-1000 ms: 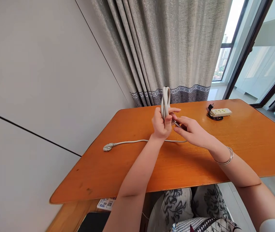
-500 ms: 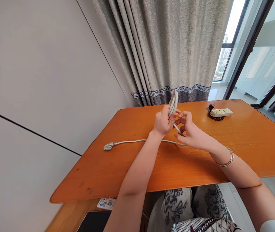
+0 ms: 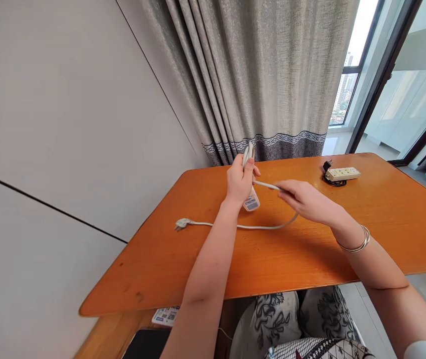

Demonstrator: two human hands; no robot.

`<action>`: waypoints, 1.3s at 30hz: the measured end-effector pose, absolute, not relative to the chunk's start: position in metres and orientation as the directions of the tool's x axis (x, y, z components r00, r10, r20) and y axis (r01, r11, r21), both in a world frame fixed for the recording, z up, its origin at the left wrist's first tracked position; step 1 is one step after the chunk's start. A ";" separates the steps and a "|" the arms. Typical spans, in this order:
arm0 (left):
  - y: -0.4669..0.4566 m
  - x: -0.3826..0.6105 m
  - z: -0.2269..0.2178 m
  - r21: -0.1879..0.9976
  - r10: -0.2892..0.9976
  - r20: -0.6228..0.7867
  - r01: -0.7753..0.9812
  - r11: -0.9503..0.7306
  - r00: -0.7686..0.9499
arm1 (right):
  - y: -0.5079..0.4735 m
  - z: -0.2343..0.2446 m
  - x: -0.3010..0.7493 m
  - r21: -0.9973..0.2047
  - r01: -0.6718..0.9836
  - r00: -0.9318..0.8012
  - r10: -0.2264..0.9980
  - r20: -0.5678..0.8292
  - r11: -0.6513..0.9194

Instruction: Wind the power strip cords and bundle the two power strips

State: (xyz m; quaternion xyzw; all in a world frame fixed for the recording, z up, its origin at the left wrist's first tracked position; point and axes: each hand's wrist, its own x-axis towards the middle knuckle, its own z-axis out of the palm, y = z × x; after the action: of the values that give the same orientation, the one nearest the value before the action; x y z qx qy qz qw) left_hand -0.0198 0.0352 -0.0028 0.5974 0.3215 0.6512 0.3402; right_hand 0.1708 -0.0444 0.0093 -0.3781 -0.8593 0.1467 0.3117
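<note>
My left hand (image 3: 240, 180) is closed around a bundle of white power cord (image 3: 248, 152), whose loops stick up above the fist. Below that fist a white block with a grey label (image 3: 251, 200) shows in part; the rest is behind the hand, and I cannot tell its kind. From the bundle a length of cord runs right to my right hand (image 3: 303, 198), which pinches it between thumb and fingers. Past the right hand the cord drops to the table and trails left under my left forearm. It ends in a white plug (image 3: 183, 224) lying on the wood.
An orange-brown wooden table (image 3: 153, 269) spans the view. Toward its back right lies a cream power strip (image 3: 343, 173) with a coiled black cord and black plug (image 3: 327, 165). A grey curtain (image 3: 273, 75) hangs behind. Under the front edge sits a dark flat object (image 3: 147, 344).
My left hand has moved left with the bundle, and the labelled block has come into view. The right hand has moved right, stretching the cord. The plug has slid right and turned.
</note>
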 end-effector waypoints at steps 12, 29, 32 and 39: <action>0.004 -0.001 0.005 0.967 0.703 0.248 -0.125 -0.223 0.667 | -0.033 0.016 0.199 -0.228 0.719 -0.227 0.532 0.816 0.656; -0.004 0.005 0.001 0.975 0.647 0.196 -0.220 -0.044 0.737 | -0.018 0.017 0.205 -0.883 0.045 -0.403 0.817 0.411 0.467; -0.003 0.004 0.001 0.972 0.608 0.153 -0.229 0.049 0.779 | -0.018 0.015 0.202 -0.871 0.018 -0.326 0.826 0.459 0.491; -0.004 0.005 0.002 0.950 0.577 0.139 -0.272 0.151 0.805 | -0.015 0.015 0.202 -0.876 0.039 -0.322 0.836 0.445 0.481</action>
State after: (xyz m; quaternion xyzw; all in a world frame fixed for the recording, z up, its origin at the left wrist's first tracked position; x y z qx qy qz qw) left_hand 0.0046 -0.0042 0.0022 0.5862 0.1301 0.2842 0.7474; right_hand 0.2020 -0.0153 0.0151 -0.3099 -0.7055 0.4042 0.4928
